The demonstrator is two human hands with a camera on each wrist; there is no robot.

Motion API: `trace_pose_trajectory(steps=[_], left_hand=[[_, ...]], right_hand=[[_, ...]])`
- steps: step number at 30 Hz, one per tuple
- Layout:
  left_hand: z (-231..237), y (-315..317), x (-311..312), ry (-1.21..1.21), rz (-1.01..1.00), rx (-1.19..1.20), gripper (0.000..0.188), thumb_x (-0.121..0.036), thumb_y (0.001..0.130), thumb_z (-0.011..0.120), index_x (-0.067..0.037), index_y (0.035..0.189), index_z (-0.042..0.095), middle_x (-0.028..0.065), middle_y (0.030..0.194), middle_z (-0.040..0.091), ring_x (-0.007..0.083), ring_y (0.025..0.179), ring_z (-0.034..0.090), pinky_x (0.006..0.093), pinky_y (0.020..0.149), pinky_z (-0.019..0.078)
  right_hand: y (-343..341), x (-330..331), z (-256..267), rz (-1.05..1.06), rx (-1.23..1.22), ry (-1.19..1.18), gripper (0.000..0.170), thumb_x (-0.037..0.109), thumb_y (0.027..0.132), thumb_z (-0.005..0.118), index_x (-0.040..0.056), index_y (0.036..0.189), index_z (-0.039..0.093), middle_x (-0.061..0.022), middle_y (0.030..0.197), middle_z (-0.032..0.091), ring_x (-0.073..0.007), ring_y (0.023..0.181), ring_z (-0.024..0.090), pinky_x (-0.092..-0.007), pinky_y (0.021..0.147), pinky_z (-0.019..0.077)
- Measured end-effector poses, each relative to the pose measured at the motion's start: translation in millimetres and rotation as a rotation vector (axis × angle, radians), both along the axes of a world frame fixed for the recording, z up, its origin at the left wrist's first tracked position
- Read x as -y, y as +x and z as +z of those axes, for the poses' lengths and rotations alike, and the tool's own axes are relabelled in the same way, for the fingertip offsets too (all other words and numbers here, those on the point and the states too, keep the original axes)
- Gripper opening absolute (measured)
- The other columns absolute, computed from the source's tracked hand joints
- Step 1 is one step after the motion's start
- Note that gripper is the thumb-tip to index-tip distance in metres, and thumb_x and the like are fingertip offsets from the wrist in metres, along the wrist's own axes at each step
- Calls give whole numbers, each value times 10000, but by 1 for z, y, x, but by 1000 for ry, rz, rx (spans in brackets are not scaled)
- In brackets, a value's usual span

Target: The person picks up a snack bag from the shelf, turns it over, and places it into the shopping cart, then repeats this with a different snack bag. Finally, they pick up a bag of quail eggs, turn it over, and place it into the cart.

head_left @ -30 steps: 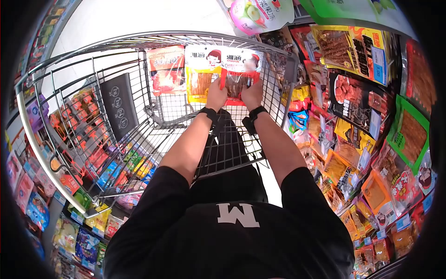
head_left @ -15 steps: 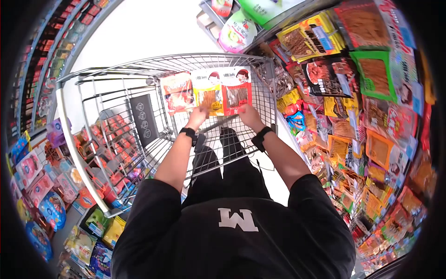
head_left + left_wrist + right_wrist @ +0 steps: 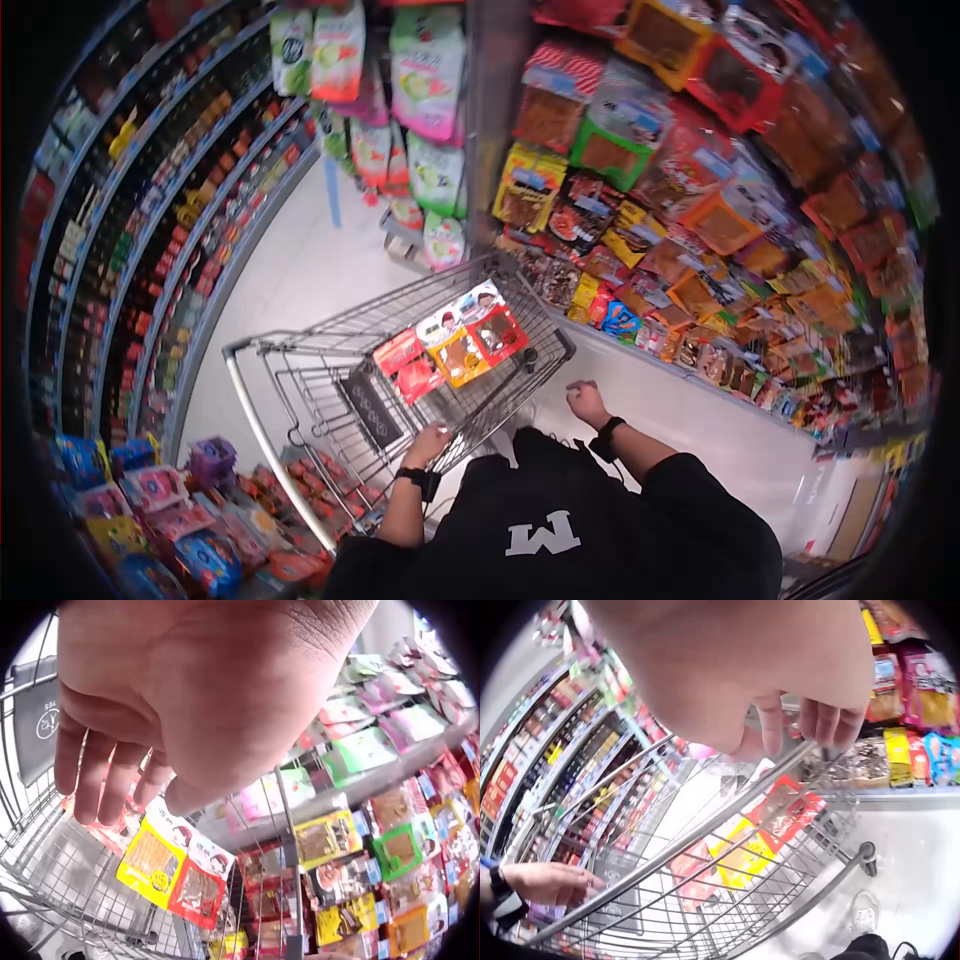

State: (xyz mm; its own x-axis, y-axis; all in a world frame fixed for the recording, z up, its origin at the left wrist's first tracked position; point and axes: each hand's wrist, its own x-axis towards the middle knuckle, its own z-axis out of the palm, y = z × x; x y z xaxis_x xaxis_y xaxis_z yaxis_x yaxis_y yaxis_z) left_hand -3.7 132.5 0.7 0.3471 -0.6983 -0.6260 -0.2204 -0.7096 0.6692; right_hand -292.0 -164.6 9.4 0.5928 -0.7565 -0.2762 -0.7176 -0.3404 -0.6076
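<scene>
Three snack packs lie side by side in the wire shopping cart (image 3: 447,400): a pink-red pack (image 3: 408,364), a yellow pack (image 3: 462,358) and a red pack (image 3: 497,335). My left hand (image 3: 428,446) is over the cart's near side, and in the left wrist view that hand (image 3: 187,690) has its fingers loosely extended, holding nothing. My right hand (image 3: 588,402) is beyond the cart's near right corner; in the right wrist view its fingers (image 3: 826,724) hang loosely bent above the cart's top rail (image 3: 705,829), and contact cannot be told.
Hanging snack bags (image 3: 720,220) fill the rack at the right, and green-white bags (image 3: 425,70) hang beyond the cart. Long curved shelves (image 3: 150,230) stand at the left. Colourful packs (image 3: 160,490) lie at the lower left. Pale floor (image 3: 680,385) runs between cart and rack.
Both hands have come away from the packs, which now lie in the cart. The hands are further apart and nearer the body. The view has turned, showing more shelving and floor.
</scene>
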Motion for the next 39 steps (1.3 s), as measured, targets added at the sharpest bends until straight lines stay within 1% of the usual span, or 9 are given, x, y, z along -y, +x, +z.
trace_pose_trajectory(steps=[2,4,11,15,18,25,30,34,39], left_hand=[[-3,-27,9,-112,-36,-128,482,-389,881,614,2,1162,577,135,949,658,210,863,625,329,771,493],[-24,-45,23,-157,-279,-17,448,-342,889,603,7,1170,576,199,1014,649,266,956,627,344,842,485],[-11,-80,46,-21,-260,208,399,-355,956,417,-26,1138,552,253,1090,609,430,1060,552,469,907,442],[5,-92,60,66,-190,305,459,-421,939,424,-37,1159,548,233,1089,624,401,1060,572,483,907,435],[28,-114,66,264,-187,482,494,-461,918,432,-62,1187,543,222,1096,630,395,1058,583,496,914,423],[34,-167,101,501,-10,739,521,-495,896,455,-159,1291,506,211,1297,503,389,1234,431,524,1023,279],[33,-175,113,518,105,749,493,-541,899,432,-205,1222,592,151,1255,560,346,1218,468,504,1010,311],[13,-182,115,486,161,736,464,-511,928,386,-195,1151,642,146,1148,636,354,1164,520,508,1002,325],[22,-222,122,510,177,804,463,-506,928,390,-184,1134,650,155,1149,632,360,1162,517,519,1027,293]], right_hand=[[-46,-6,-9,-94,-75,175,263,222,794,573,15,916,677,-217,916,663,-361,924,615,-425,866,481],[-94,-13,-22,-85,-187,237,280,255,811,561,23,908,685,-218,895,666,-360,893,635,-431,838,496],[-239,-41,-51,-164,-485,273,337,278,818,506,7,893,692,-231,961,657,-378,932,627,-433,852,491],[-299,-47,-82,-203,-394,399,347,280,816,484,10,868,696,-220,912,670,-351,859,652,-419,813,504],[-336,-45,-80,-235,-263,522,241,193,790,531,35,652,651,-72,606,641,-170,573,636,-325,596,501],[-454,5,-92,-548,84,537,271,210,834,528,11,721,672,-103,649,666,-197,595,666,-326,641,541],[-534,39,-75,-661,-91,551,256,197,837,517,6,738,656,-86,664,663,-182,528,626,-302,509,512],[-597,65,-126,-53,-340,268,248,168,829,505,4,711,649,-90,661,662,-179,535,620,-317,512,506],[-568,81,-108,-334,-229,412,226,183,814,545,3,813,682,-107,732,677,-214,636,654,-337,607,524]])
